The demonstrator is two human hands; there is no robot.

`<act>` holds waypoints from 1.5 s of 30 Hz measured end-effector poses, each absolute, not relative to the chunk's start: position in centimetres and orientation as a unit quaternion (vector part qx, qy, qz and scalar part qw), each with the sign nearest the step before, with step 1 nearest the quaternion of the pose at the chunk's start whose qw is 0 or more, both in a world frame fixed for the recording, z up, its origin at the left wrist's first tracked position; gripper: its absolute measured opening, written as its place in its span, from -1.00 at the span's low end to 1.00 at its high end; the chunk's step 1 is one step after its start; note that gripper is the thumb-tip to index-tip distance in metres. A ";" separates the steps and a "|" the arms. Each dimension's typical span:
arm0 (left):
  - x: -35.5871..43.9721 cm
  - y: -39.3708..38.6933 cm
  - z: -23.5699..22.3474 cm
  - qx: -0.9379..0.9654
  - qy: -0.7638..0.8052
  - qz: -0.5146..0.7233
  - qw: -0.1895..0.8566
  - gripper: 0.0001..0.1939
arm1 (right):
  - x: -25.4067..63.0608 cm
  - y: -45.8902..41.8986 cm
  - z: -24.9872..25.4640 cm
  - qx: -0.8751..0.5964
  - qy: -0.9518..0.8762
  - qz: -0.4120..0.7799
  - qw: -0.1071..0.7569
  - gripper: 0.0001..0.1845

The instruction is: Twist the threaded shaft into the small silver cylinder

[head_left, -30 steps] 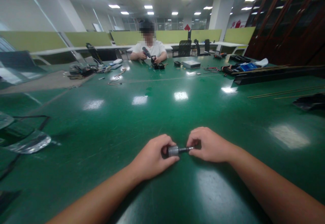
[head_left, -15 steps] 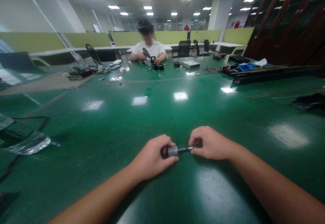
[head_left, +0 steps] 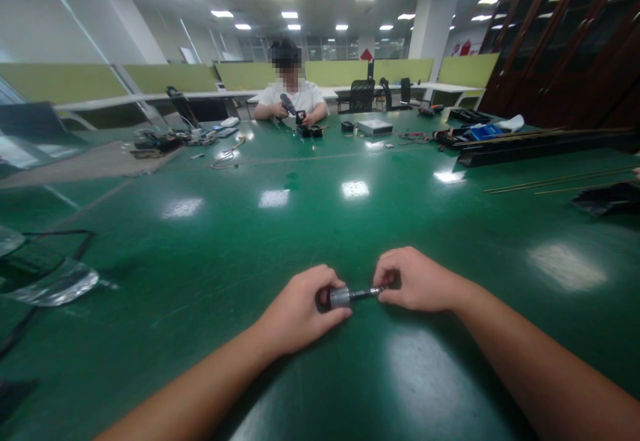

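Fingers of the left hand (head_left: 306, 309) are closed around a silver-grey cylinder (head_left: 340, 298). Fingers of the right hand (head_left: 415, 280) pinch the far end of the thin metal shaft (head_left: 364, 294) that extends from the cylinder towards the right. Both parts lie between the hands, over the near portion of the green bench (head_left: 320, 228). Clear, shiny material (head_left: 60, 284) is located on the left. Across the bench, a person in a white shirt (head_left: 313, 96) holds a dark tool (head_left: 288, 103).

We see a green tabletop (head_left: 225, 221), a silver-grey cylinder (head_left: 341, 298), yellow-green partitions (head_left: 165, 76), a white shirt (head_left: 313, 94), a reddish-brown cabinet (head_left: 560, 74) and a plain red diamond (head_left: 367, 55).
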State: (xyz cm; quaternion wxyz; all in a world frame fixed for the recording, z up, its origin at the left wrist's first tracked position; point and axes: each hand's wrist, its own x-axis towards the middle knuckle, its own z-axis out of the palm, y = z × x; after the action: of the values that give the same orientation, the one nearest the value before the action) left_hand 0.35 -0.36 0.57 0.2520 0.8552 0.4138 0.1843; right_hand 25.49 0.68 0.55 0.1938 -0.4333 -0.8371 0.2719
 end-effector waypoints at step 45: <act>0.4 -0.2 0.8 0.849 0.406 0.208 0.265 -0.82 | 22.2 -0.2 -0.6 -0.428 -0.818 0.265 0.278 -0.79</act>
State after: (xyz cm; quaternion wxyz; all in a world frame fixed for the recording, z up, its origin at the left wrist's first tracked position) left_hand 0.38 -0.24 0.77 0.2654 0.8494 0.4060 0.2077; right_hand 22.17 -0.19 -0.61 0.2779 -0.4284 -0.8179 0.2652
